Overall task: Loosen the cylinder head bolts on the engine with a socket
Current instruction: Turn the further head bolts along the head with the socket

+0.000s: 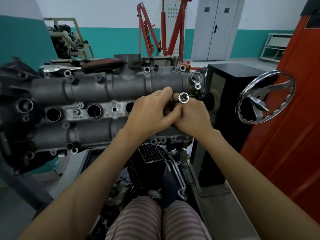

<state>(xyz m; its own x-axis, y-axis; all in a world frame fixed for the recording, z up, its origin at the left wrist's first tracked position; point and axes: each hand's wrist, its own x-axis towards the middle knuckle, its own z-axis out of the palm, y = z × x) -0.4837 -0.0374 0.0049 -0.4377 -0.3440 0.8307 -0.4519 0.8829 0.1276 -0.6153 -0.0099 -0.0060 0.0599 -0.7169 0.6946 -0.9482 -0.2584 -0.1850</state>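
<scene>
Both of my hands met over the right end of the engine (90,101), above the gray cylinder head cover with its row of round plug wells down the middle. My right hand (192,116) was wrapped around the socket (183,98), fingers curled about its body so that the open, shiny end stood up above my knuckles, tilted toward me enough that I could see into its bore. My left hand (152,113) lay against the right one, its fingers bent in toward the lower part of the tool; they seemed to close on something there, but my own knuckles hid what it was, so I could not tell what that hand gripped. The socket was held just in front of the far camshaft housing, near the right edge of the head, and I could not see it seated on any bolt. To the right of the engine stood a black stand (225,94) carrying a chrome handwheel (266,99), with an orange panel (294,118) behind it. Past the engine I could see a red engine hoist (150,35), a gray double door (216,28), and another engine on a frame (67,38) at the left against the teal and white wall. My striped trousers (155,220) showed at the bottom, with loose engine parts lying below the head.
</scene>
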